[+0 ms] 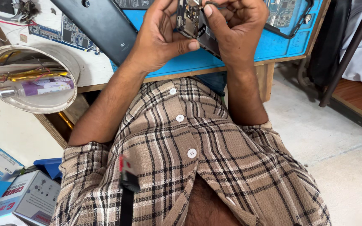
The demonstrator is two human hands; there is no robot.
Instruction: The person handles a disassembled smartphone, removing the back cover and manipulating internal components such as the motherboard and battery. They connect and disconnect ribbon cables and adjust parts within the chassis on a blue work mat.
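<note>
Pinching the small circuit board with both your left hand and right hand above the surface's near edge, you should treat it as light, stiff and fragile, fingers on its edges.

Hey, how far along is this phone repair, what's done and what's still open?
Done: the dark back cover is off and lies on the blue mat. In hand: the left hand and right hand both grip the opened phone, its circuit board exposed, fingertips at its top edge. Left: the board is still bare and the cover is not refitted. What exactly the fingers are working on is hidden.
</note>
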